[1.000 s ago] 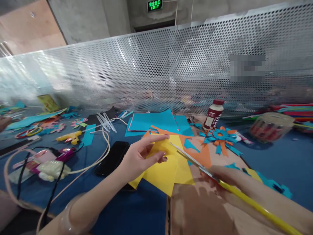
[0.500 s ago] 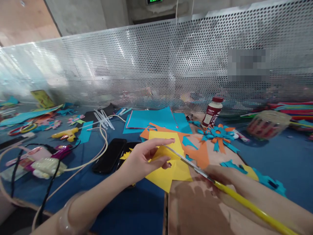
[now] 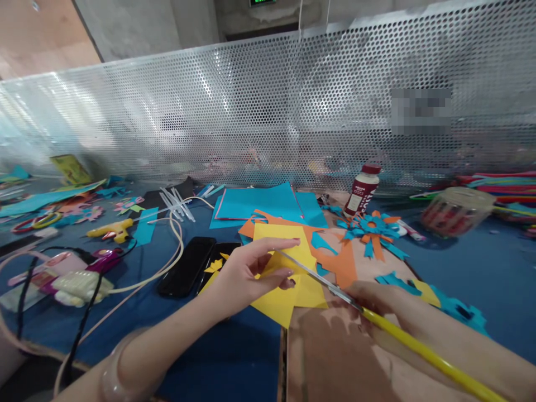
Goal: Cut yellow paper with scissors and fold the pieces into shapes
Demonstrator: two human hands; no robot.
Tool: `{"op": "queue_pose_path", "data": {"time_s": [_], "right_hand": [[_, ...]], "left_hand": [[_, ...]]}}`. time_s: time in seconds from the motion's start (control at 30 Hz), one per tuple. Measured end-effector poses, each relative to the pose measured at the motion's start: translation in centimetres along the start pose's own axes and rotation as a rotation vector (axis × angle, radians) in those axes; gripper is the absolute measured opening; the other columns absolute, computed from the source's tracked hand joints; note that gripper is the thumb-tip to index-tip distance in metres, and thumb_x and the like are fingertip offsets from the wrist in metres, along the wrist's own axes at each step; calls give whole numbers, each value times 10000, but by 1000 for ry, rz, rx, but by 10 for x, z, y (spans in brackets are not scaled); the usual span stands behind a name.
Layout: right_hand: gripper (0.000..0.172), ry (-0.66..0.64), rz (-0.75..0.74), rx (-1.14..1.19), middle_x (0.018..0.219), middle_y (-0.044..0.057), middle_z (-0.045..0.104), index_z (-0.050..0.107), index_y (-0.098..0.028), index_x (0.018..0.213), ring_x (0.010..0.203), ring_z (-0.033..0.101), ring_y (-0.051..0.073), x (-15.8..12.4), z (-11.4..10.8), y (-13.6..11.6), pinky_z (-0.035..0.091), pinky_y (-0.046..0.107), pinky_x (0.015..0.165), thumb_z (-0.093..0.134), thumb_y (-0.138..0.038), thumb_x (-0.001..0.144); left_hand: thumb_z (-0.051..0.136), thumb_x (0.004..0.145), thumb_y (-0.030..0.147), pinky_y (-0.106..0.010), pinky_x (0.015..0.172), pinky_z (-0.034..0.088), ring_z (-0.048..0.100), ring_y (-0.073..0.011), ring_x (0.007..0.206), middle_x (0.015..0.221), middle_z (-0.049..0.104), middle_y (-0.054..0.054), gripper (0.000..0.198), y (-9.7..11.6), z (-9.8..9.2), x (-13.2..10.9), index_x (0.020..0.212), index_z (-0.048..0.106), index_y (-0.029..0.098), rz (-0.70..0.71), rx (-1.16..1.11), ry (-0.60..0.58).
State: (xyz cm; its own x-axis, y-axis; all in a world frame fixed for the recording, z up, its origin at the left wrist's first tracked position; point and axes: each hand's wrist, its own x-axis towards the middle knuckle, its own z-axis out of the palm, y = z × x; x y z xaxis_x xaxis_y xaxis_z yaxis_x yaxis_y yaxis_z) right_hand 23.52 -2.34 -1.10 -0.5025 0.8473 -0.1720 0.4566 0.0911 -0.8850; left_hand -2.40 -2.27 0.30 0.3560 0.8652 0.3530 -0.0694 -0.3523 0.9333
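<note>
My left hand (image 3: 247, 271) pinches a folded piece of yellow paper (image 3: 288, 279), index finger stretched over its top edge and thumb underneath. My right hand (image 3: 383, 304) is closed on yellow-handled scissors (image 3: 335, 287); the thin blades reach up-left into the yellow paper near my left fingertips. More yellow sheets lie flat beneath, over orange paper (image 3: 341, 265) with cut edges. A small yellow scrap (image 3: 213, 267) rests on a black phone (image 3: 186, 267).
Blue paper sheets (image 3: 262, 204), a blue-and-orange paper flower (image 3: 372, 229), a bottle (image 3: 360, 191), a yellow glue gun (image 3: 109, 230), cables, a clear tub (image 3: 456, 211) and paper scraps lie on the blue table. A perforated metal screen (image 3: 268, 111) closes off the back.
The scissor blades have slid further into the yellow paper toward my left fingers. A yellow scrap now lies on the phone. The view has tilted slightly down.
</note>
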Motion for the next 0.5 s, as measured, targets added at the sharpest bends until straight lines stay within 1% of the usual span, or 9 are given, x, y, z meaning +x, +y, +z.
{"op": "queue_pose_path", "data": {"time_s": [0.1,0.2,0.27,0.37,0.5], "right_hand": [[372,10,-19,-27,931,33,687,658,-220,954,881,610,265,0,0,1,495,333,731,536,-506,751],[367,10,-35,-30,876,38,683,654,-212,935,840,617,258,1,0,2,497,337,706,522,-508,763],[367,1,-39,-20,856,36,680,653,-213,924,818,618,251,2,1,0,498,337,697,513,-515,769],[371,-9,-39,-5,837,37,679,657,-212,910,811,617,246,1,0,-6,498,336,705,515,-523,767],[362,-53,-41,12,870,42,685,662,-205,950,857,611,263,-4,-3,-22,493,364,751,541,-493,768]], "left_hand": [[622,782,156,-269,705,545,647,-112,689,933,619,-38,374,0,0,0,1142,566,241,3,-14,-2],[622,782,167,-279,711,546,647,-119,691,918,627,-44,376,1,0,0,1148,562,227,-16,-25,3],[628,778,176,-282,709,546,642,-116,681,953,627,-52,373,1,0,0,1142,566,223,-23,-22,5],[630,776,188,-280,698,545,638,-114,672,986,627,-65,369,1,1,0,1140,567,214,-25,-16,3],[628,780,181,-268,701,545,641,-110,680,1000,625,-66,372,1,1,0,1145,565,218,-25,-17,-1]]}}
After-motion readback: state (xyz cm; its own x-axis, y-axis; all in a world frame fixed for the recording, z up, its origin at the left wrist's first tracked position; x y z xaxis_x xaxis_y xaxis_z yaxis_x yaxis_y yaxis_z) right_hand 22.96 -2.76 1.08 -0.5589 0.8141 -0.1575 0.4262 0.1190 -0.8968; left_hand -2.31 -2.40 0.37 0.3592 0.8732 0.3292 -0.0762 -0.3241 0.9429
